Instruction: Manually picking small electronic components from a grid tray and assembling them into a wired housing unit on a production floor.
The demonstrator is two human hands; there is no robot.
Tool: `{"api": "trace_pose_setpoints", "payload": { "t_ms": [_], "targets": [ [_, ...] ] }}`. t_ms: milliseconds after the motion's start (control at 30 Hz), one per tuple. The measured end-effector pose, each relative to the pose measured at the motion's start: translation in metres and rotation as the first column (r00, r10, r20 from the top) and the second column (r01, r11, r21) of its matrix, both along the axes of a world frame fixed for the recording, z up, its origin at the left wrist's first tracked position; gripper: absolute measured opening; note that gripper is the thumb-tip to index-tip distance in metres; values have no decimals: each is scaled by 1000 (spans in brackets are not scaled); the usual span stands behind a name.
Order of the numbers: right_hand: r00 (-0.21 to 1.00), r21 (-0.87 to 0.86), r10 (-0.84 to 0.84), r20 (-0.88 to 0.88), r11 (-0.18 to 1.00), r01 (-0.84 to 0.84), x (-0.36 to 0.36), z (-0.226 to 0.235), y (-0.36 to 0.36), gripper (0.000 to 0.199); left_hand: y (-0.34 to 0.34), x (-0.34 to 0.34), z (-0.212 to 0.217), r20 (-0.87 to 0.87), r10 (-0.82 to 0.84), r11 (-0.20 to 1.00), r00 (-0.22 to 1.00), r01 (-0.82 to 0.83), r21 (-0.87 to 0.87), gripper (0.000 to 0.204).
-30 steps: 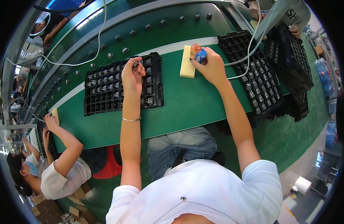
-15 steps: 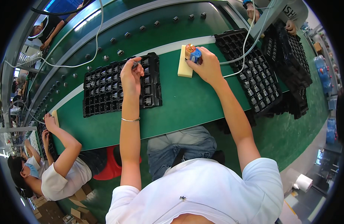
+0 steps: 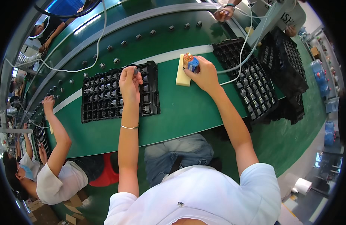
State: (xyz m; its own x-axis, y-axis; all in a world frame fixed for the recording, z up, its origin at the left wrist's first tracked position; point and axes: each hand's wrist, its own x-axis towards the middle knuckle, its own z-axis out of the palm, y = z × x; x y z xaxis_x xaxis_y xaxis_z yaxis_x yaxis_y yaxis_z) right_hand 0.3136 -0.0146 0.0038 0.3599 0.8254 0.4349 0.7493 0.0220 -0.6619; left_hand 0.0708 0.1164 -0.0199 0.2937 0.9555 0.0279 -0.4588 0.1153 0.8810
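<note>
Small grey part [image 3: 136, 70] sits pinched in my left hand [image 3: 130, 83] over the black tray [image 3: 105, 97]. My right hand [image 3: 203, 73], farther right, grips a blue-and-orange tool [image 3: 190, 62] beside the yellow block [image 3: 182, 75].

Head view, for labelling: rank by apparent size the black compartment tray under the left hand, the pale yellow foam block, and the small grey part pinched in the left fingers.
1. Black compartment tray, by far the largest.
2. Pale yellow foam block, much smaller.
3. Small grey part in the left hand, smallest.
They lie at similar distance, so the order looks safe.
</note>
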Motion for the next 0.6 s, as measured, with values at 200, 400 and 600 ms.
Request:
{"api": "trace_pose_setpoints", "payload": {
  "t_ms": [200, 400, 600],
  "targets": [
    [1000, -34, 15, -7, 999, -15, -2, 6, 23, 42, -5, -3, 6, -19, -8, 1000, 1000, 8, 14, 38],
    [980, -43, -48, 196, 997, 57, 24, 0, 104, 33, -11, 3, 22, -68, -68, 997, 995, 65, -32, 34],
    [986, -116, -26, 165, 992, 46, 33, -14, 156, 34, -2, -2, 6, -144, -27, 999, 989, 29, 14, 17]
  ]
}}
